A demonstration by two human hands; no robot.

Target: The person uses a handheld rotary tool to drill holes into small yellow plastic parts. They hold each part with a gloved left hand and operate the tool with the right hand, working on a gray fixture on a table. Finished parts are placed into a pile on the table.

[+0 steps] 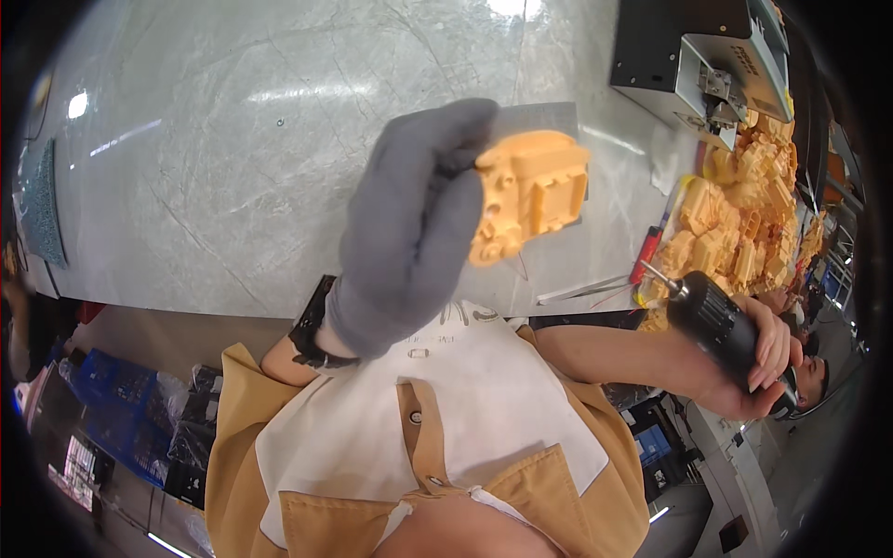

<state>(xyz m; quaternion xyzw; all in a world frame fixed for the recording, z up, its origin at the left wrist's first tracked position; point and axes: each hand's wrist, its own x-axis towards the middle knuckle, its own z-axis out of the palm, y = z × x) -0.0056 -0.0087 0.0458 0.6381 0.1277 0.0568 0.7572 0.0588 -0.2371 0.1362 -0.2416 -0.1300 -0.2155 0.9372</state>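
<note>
Gray-gloved, the left hand (409, 223) grips an orange part (532, 193) above the counter (223, 186). The bare right hand (768, 352) is closed around a black screwdriver (714, 321), near piled orange parts (744, 246).

Moulded part (549, 191) left of screwdriver (718, 327); machine (651, 58), parts heap (744, 219) at right of table (233, 177).

- Left hand (409, 223), in a grey glove: raised, thumb and fingers bent in a grip that faces right.
- Left wrist (330, 346): just below that hand, bent, wearing a dark band (310, 323).
- Right forearm (614, 353): bare, stretched out to the right, below the left hand.
- Right hand (770, 358): bare, well apart from the left, fingers curled firmly.
</note>
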